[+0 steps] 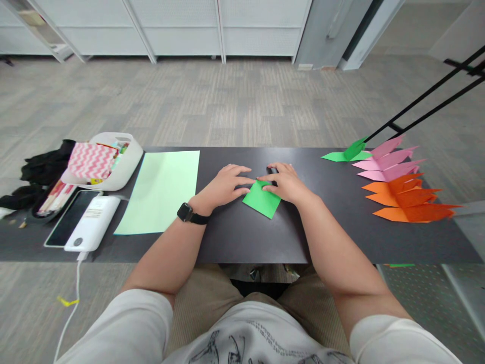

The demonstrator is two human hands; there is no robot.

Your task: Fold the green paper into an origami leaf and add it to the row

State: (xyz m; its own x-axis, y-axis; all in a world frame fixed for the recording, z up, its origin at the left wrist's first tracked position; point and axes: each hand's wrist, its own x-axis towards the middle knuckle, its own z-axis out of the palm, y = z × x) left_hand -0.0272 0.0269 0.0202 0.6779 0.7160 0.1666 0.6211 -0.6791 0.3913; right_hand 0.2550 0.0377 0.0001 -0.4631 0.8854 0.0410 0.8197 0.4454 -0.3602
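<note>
A small folded green paper (pixel 262 200) lies on the dark table (pixel 235 237) in front of me. My left hand (pixel 225 184) rests flat beside its left corner, fingers stretched toward the paper's top edge; a black watch sits on that wrist. My right hand (pixel 285 183) presses down on the paper's upper right part with curled fingers. Both hands touch the paper at its far corner.
A pale green sheet (pixel 161 190) lies to the left. Further left are a white basket (pixel 125 162) of supplies, a phone (pixel 70 217) and a white power bank (pixel 93 223). Folded green, pink and orange paper shapes (pixel 397 184) lie at the right end.
</note>
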